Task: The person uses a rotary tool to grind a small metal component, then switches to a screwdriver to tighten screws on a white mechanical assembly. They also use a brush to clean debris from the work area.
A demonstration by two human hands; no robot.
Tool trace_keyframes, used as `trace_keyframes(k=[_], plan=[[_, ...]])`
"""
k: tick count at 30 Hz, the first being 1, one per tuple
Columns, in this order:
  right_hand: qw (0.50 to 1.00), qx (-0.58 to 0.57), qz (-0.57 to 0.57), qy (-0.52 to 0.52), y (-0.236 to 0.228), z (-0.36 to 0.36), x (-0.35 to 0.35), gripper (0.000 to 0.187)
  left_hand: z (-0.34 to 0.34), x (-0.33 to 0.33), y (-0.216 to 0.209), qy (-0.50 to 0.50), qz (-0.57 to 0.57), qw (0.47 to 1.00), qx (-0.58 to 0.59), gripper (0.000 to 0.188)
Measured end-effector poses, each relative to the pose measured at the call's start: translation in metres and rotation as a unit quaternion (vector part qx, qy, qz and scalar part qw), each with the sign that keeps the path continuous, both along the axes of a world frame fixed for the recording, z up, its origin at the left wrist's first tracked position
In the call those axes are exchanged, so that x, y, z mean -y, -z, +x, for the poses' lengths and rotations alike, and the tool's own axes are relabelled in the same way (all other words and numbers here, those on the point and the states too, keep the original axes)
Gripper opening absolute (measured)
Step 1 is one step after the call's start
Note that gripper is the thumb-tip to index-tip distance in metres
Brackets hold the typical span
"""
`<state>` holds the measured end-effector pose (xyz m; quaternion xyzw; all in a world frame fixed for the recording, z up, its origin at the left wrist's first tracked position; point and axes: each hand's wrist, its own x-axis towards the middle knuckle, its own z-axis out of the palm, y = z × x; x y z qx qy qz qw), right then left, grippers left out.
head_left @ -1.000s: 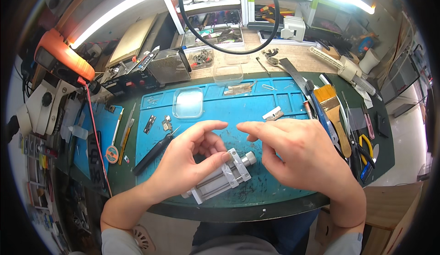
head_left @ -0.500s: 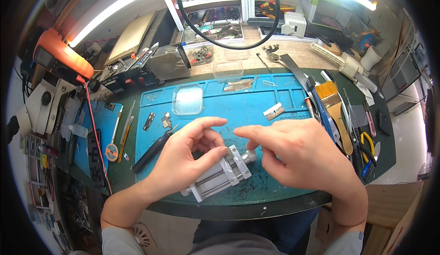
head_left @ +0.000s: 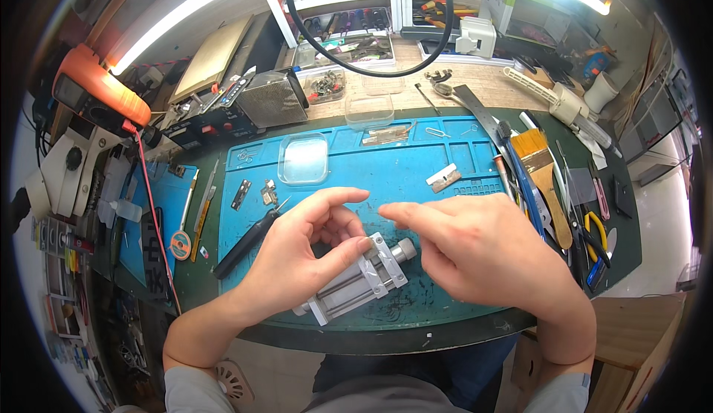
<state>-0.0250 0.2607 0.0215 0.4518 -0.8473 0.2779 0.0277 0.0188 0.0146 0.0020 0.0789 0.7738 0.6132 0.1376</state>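
A small silver screw vise (head_left: pixel 386 268) lies at a slant on the blue work mat (head_left: pixel 349 168), near the front edge of the bench. My left hand (head_left: pixel 304 242) is closed at its upper jaw, thumb tip pressing there, index finger stretched out above. A tiny dull piece may sit under that thumb; I cannot make it out. My right hand (head_left: pixel 475 238) hovers just right of the vise's round knob, apart from it, index finger extended leftward and the others loosely curled, holding nothing visible. A black-handled screwdriver (head_left: pixel 249 242) lies left of my left hand.
A clear plastic box (head_left: pixel 303 159), small metal parts (head_left: pixel 269 192) and a razor-like blade (head_left: pixel 444 178) lie on the mat. Right of it are a wide brush (head_left: pixel 542 168) and pliers (head_left: pixel 596 238). An orange multimeter (head_left: pixel 100 93) stands at left. A black cable loop (head_left: pixel 371 71) hangs overhead.
My right hand's fingers have come away from the vise's knob and shifted slightly right, the thumb tucking in. My left hand and the vise stay in place.
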Motion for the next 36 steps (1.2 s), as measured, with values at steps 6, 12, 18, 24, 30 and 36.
trace_keyframes(k=[6,12,18,24,30,36], plan=[[0.999,0.031,-0.023,-0.017,-0.0006,0.0007,-0.0008,0.039,0.0002,-0.0006,0.0015,-0.002,0.006,1.000,-0.001,0.049],[1.000,-0.010,-0.028,0.007,-0.0009,-0.0012,-0.0003,0.040,0.0009,-0.0004,0.0021,-0.002,0.003,1.000,-0.006,0.050],[0.999,0.012,-0.032,-0.019,0.0028,-0.0005,0.0004,0.037,0.0008,-0.0005,0.0009,-0.002,0.013,1.000,0.000,0.047],[0.999,0.031,0.006,0.002,-0.0007,-0.0007,-0.0009,0.015,0.0014,0.0024,0.0003,-0.015,0.009,1.000,0.003,0.045],[0.998,0.040,0.046,-0.019,-0.0018,-0.0045,-0.0033,0.017,0.0025,0.0031,0.0007,-0.007,-0.010,1.000,-0.013,0.046],[0.998,0.045,0.047,-0.022,-0.0014,-0.0041,-0.0031,0.017,0.0030,0.0018,-0.0007,-0.004,-0.009,1.000,-0.011,0.048]])
